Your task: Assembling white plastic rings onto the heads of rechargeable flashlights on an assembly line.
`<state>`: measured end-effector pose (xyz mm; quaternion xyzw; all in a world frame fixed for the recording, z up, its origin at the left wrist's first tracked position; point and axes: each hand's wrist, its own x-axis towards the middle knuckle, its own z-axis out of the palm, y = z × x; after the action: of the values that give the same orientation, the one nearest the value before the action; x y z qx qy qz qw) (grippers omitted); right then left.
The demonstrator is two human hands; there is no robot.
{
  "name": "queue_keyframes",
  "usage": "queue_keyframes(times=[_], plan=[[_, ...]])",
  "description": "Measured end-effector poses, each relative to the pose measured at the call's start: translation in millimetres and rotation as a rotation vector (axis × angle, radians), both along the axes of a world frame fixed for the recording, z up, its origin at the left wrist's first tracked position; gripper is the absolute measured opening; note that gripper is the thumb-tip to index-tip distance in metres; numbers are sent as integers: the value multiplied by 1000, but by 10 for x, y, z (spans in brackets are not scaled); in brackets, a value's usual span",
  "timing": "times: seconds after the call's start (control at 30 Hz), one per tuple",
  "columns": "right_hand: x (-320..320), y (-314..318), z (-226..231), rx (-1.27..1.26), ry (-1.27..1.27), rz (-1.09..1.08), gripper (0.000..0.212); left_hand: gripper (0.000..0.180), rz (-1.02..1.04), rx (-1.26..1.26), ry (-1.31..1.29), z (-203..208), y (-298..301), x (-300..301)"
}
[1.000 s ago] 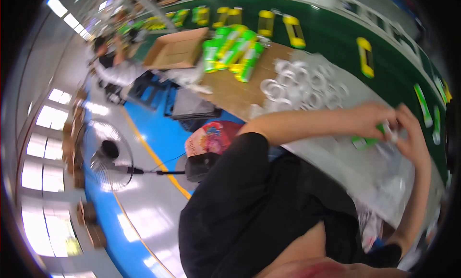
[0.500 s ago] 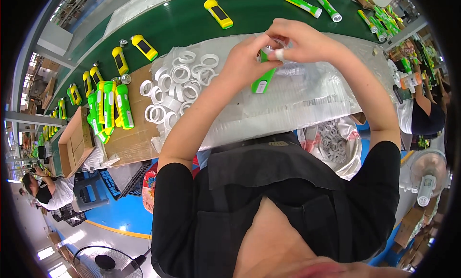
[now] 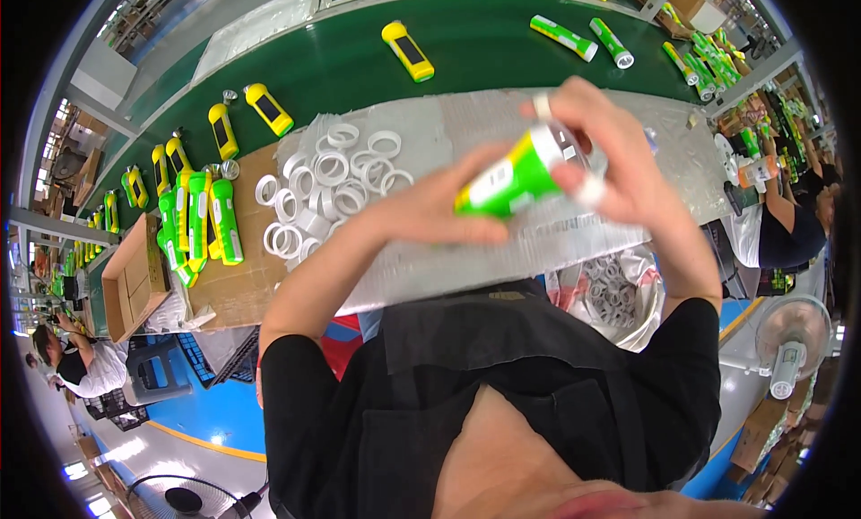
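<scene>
A green flashlight (image 3: 513, 180) with a yellow tail and a white ring at its head lies tilted in the air over the work table. My left hand (image 3: 439, 200) is closed around its tail end, thumb below, and is blurred. At the head end, the curled fingers of my right hand (image 3: 619, 151) grip around the clear lens part (image 3: 574, 149). White wraps cover two fingertips of that hand. Left of my hands, a pile of loose white rings (image 3: 334, 174) lies on the plastic-covered table (image 3: 413, 268).
Several green flashlights (image 3: 199, 218) lie on cardboard at the left, beside an open carton (image 3: 134, 286). Beyond the table, a green conveyor belt (image 3: 484, 57) carries yellow flashlights (image 3: 408, 52) and green ones (image 3: 563, 37). Below the table edge hangs a white sack of rings (image 3: 614, 295).
Both hands have come nearer to me, and the flashlight has swung from steep to slanting, its head now up to the right. My left hand has shifted toward the tail.
</scene>
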<state>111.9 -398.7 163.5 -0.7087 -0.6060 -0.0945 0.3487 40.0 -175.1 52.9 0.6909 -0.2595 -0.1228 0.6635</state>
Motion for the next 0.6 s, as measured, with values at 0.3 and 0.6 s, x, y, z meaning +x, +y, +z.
queue_keyframes(times=[0.3,0.6], plan=[[1489,461,-1486,167,210,-585,36,52,429,719,-271,-377,202,1510],[3046,215,-1830,83,284,-1132,45,73,702,1335,-170,-596,754,2232]])
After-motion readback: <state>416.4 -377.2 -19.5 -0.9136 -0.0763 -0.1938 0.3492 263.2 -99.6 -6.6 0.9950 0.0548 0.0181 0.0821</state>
